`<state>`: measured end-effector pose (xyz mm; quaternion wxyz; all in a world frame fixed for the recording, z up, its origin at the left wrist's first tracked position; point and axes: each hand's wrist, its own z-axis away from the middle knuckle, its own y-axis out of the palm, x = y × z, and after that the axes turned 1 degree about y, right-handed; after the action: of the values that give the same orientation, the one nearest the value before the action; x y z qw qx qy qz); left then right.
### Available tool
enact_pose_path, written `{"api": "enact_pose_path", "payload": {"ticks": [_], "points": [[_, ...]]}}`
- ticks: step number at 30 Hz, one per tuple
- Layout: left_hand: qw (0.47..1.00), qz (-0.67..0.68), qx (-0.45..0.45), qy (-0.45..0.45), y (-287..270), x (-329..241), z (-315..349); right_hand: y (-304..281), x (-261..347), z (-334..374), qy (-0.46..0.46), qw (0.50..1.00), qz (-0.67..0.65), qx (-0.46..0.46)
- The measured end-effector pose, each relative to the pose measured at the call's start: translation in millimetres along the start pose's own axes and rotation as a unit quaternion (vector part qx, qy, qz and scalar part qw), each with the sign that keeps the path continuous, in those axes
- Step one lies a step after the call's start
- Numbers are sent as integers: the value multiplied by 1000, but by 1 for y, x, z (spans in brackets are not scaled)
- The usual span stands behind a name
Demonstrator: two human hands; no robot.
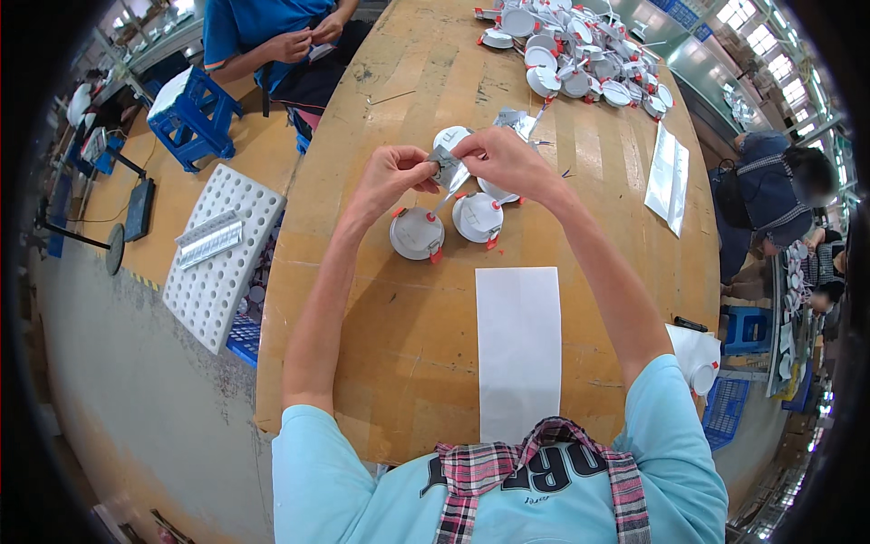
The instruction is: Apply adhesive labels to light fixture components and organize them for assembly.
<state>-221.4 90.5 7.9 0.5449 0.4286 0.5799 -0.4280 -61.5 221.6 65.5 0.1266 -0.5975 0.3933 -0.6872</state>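
Over the middle of the table, my left hand (399, 181) and my right hand (507, 161) meet with bent, closed fingers. Between the fingertips they pinch a small silver-grey sheet (443, 167), perhaps foil or a label sheet; its exact kind is hard to make out. Just below my left hand lies a round white downlight (417, 234) with red-tipped spring clips. A second downlight (478, 218) rests beside it, under my right hand. Another white disc (450, 138) shows behind my fingers. A silvery piece (517, 121) lies beyond my right hand, partly covered by it.
A heap of downlights (580, 54) covers the far right. A white paper sheet (518, 354) lies near me, a silver-white strip (667, 177) at right. Left stand a perforated white foam board (220, 258) and blue stool (192, 113). A co-worker's hands (308, 41) are at far left.
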Motion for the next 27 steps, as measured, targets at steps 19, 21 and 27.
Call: {"api": "enact_pose_path", "payload": {"ticks": [19, 21, 27], "points": [[970, -112, -211, 51, 6, -5, 57, -25, 13, 67, -110, 933, 83, -333], [962, -115, -247, 20, 30, -13, 82, -29, -3, 103, -51, 933, 40, -355], [906, -310, -265, 112, 45, -15, 90, 5, -45, 141, 83, 938, -62, -330]]}}
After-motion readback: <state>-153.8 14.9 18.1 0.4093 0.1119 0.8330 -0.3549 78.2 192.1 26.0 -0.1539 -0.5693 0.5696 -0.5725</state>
